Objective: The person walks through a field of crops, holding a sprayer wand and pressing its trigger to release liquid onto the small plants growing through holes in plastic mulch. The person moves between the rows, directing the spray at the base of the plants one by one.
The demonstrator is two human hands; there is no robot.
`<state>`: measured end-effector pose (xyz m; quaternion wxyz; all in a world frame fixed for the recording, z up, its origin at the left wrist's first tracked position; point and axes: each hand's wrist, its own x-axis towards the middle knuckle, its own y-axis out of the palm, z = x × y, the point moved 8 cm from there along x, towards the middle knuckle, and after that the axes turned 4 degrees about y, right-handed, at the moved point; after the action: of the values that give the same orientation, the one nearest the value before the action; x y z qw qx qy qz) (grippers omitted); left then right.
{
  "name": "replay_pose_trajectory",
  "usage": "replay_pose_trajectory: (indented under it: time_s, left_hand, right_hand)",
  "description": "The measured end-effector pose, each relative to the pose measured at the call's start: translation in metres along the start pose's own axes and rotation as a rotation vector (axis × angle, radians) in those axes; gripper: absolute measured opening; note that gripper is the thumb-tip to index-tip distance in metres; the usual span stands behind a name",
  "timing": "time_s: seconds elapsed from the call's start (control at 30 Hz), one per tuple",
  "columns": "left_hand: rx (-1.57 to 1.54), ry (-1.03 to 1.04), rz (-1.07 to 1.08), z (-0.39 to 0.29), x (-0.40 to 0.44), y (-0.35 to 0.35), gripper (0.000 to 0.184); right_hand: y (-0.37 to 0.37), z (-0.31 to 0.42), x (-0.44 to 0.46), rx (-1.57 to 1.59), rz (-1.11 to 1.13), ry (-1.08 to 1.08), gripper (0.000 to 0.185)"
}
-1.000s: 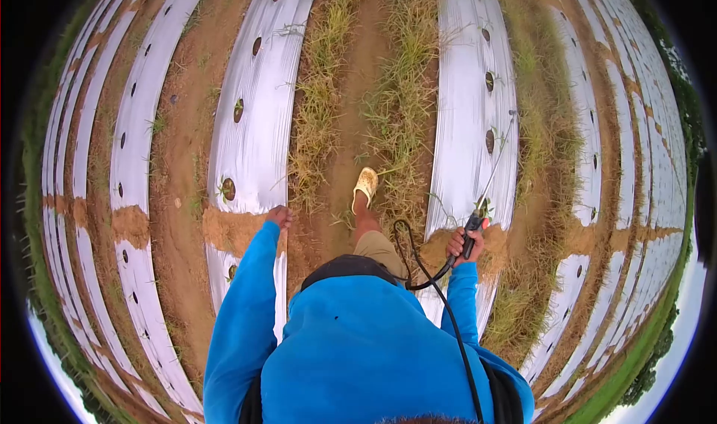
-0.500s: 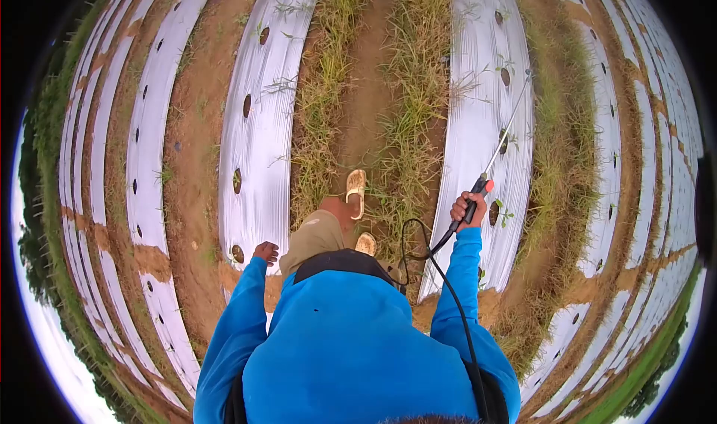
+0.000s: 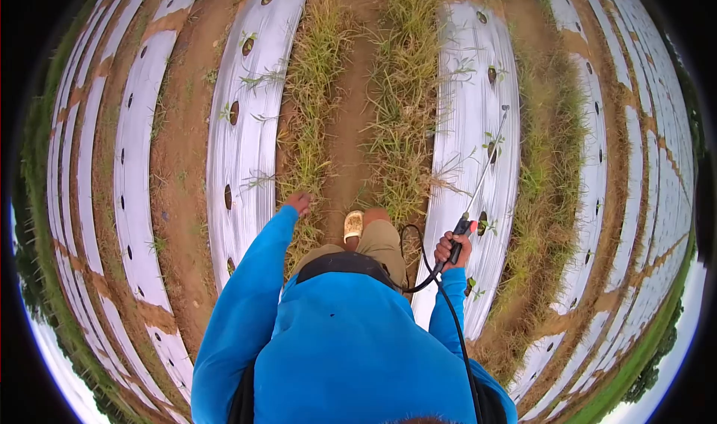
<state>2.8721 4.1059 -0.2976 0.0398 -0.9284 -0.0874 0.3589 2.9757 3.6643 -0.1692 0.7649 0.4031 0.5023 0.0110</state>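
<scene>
My right hand is wrapped round the black handle of a spray wand, whose thin metal tube points forward over the plastic-covered bed on the right. The wand's nozzle is near a planting hole with a small green seedling. A black hose runs from the handle back past my right side. My left hand hangs at the inner edge of the left bed, above the grass, holding nothing that shows; its fingers are small and blurred.
Silvery plastic-covered beds with round planting holes run forward on both sides. Between them lies a soil path edged with tall grass. A pale clog is on one foot. Bare soil strips cross the beds.
The beds have slid back towards me as I walk forward. My left hand has swung forward and inward, and the wand, still in my right hand, has shifted over the right bed. The visible foot has changed.
</scene>
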Motion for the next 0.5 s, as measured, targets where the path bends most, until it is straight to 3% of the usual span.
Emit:
replay_pose_trajectory:
  time_s: [0.1,0.23,0.37,0.4,0.47,0.5]
  left_hand:
    - [-0.148,0.199,0.022,-0.134,0.094,-0.007,0.022]
    - [-0.115,0.248,-0.005,-0.241,0.190,-0.032,0.022]
    - [0.025,0.163,-0.019,-0.233,0.275,-0.073,0.022]
    - [0.110,0.081,-0.048,-0.229,0.293,-0.090,0.023]
    - [0.379,-0.192,-0.029,-0.147,0.306,-0.119,0.030]
    - [0.248,-0.331,0.000,-0.125,0.299,-0.132,0.032]
  right_hand:
    - [0.056,0.040,0.043,0.028,0.050,-0.031,0.017]
    - [0.115,0.103,0.128,0.006,0.033,-0.048,0.016]
    - [0.183,0.163,0.229,0.003,0.058,-0.051,0.017]
    - [0.198,0.177,0.252,0.001,0.095,-0.038,0.018]
    - [0.242,0.204,0.282,0.048,0.106,-0.030,0.019]
    - [0.270,0.223,0.300,0.043,0.127,-0.020,0.019]
